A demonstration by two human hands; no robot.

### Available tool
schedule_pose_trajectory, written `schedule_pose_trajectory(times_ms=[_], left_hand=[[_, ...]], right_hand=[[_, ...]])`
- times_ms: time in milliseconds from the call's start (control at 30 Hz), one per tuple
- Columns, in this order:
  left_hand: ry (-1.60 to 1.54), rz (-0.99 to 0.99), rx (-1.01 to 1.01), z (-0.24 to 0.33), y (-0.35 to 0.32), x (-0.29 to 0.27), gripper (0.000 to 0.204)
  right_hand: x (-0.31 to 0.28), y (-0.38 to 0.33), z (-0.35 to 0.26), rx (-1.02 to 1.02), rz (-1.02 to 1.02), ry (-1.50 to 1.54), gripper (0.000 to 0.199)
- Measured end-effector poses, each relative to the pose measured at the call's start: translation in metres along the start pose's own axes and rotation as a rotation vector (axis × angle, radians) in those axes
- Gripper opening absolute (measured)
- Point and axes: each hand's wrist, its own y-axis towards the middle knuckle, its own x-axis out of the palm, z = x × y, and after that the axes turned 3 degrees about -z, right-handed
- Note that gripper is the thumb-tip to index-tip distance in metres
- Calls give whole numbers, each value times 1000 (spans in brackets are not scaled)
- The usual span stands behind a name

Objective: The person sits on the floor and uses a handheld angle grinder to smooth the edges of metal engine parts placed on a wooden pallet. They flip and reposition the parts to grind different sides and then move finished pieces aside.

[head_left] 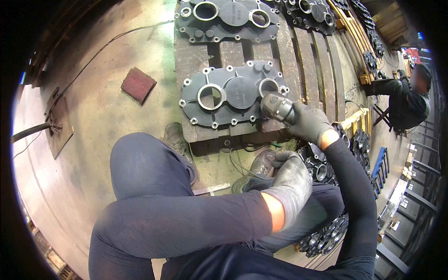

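Note:
My right hand (310, 123), in a grey glove, is closed round a rounded grey hand-held grinder (279, 108). The grinder's head is at the right-hand ring of a black cast metal cover (240, 95); its working end is hidden. This cover lies flat near the front of a wooden pallet (191, 58) and has two bright machined holes and several small bolt bosses round its rim. Lower down, over my leg, my left hand (294, 184) is gloved with its fingers curled. A thin cable (242, 169) runs up to that glove; whether the fingers grip it is hidden.
Another black cover (228, 18) lies farther back on the pallet. A dark red block (138, 86) sits on the floor at left. Stacked castings (322, 170) stand beside my right arm. At far right a person (410, 100) sits, dressed in dark clothes. A blue rack (380, 170) stands nearby.

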Motion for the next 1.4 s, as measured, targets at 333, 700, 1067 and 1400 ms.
schedule_pose_trajectory(times_ms=[333, 700, 1067, 1400], left_hand=[[-48, -123, 43, 3, 10, -7, 28], [-34, -143, 14, -4, 16, 1, 31], [-58, -79, 79, 6, 3, 6, 29], [-9, -123, 82, 5, 0, 4, 26]], right_hand=[[36, 8, 86, 43, 235, 390, 67], [22, 60, 57, -133, 24, 1141, 43], [75, 18, 52, 88, -15, 1593, 43], [121, -24, -30, 69, -55, 2046, 47]])
